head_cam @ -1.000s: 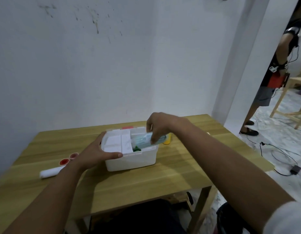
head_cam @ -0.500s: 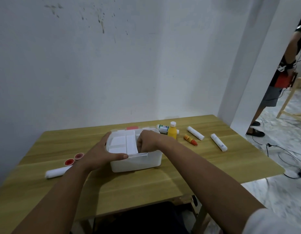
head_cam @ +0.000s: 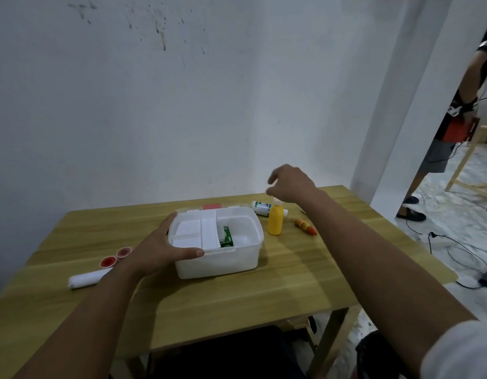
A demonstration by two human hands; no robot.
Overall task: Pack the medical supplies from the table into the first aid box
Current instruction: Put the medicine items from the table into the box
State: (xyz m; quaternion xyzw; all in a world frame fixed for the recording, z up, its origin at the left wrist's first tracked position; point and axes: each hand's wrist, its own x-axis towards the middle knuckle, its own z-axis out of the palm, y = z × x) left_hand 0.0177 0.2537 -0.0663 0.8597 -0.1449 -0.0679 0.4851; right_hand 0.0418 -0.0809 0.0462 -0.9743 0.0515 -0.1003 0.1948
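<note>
The white first aid box stands open mid-table, with a white divider tray on its left side and a green packet upright in its right part. My left hand grips the box's left front rim. My right hand hovers empty, fingers loosely spread, above a yellow bottle. Behind that bottle lies a white bottle with a green label. A small orange-red tube lies to the right. At the left lie a white gauze roll and two red caps.
The wooden table stands against a white wall, its right edge near a doorway. A person stands at the far right beside a wooden frame. Cables and an adapter lie on the floor to the right.
My right hand put the blue-green packet into the box, then lifted out empty and moved right, above the yellow bottle. My left hand stayed on the box.
</note>
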